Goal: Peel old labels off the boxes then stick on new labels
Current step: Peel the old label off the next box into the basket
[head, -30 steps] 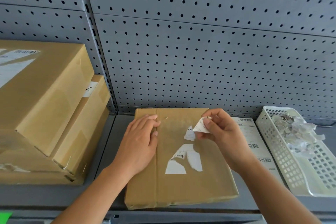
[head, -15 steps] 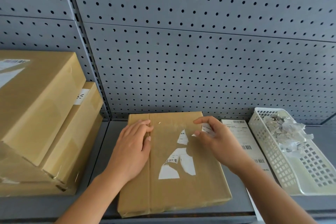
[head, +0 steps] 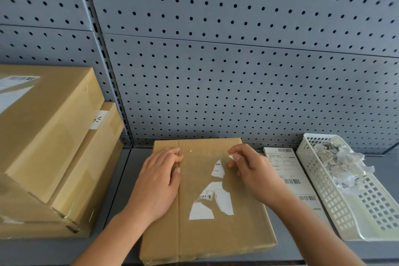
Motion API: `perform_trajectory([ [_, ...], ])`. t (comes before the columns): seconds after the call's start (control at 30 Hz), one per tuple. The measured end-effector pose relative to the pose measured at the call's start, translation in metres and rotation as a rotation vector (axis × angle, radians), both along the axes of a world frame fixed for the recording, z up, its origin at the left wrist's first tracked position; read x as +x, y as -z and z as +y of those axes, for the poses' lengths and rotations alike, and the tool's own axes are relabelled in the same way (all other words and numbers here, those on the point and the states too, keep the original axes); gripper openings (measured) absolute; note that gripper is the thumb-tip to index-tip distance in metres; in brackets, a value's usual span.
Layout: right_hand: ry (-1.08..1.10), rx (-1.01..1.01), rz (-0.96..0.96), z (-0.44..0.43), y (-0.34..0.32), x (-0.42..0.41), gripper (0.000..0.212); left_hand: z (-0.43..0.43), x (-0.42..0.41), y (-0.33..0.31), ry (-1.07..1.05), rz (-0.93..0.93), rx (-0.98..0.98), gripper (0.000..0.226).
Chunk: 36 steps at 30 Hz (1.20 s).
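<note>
A flat brown cardboard box (head: 241, 227) lies on the grey shelf in front of me. Torn white remnants of the old label (head: 212, 198) cling to its top. My left hand (head: 158, 181) rests flat on the box's left part, fingers straight. My right hand (head: 252, 170) hovers over the upper right of the box and pinches a small torn label scrap (head: 232, 157) between thumb and fingertips, just above the cardboard. A sheet of new labels (head: 289, 174) with barcodes lies on the shelf right of the box.
A white plastic basket (head: 345, 214) holding several peeled label scraps stands at the far right. A stack of larger brown boxes (head: 54, 136) fills the left. A grey pegboard wall (head: 216, 71) rises right behind the box. The shelf's front edge runs along the bottom.
My right hand lowered from a raised pull with a bigger peeled piece to just above the box, now pinching a small scrap. The left hand stayed pressed on the box.
</note>
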State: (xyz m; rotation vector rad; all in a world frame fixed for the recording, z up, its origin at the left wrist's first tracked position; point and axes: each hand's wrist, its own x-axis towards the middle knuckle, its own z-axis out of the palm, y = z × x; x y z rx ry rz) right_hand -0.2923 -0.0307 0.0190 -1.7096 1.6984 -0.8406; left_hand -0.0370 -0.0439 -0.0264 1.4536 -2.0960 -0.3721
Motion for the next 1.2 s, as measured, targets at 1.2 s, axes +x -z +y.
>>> perform_trajectory([
  [1.2, 0.362, -0.165, -0.044, 0.031, -0.027, -0.100, 0.030, -0.003, 0.001, 0.000, 0.001, -0.015, 0.067, 0.024],
])
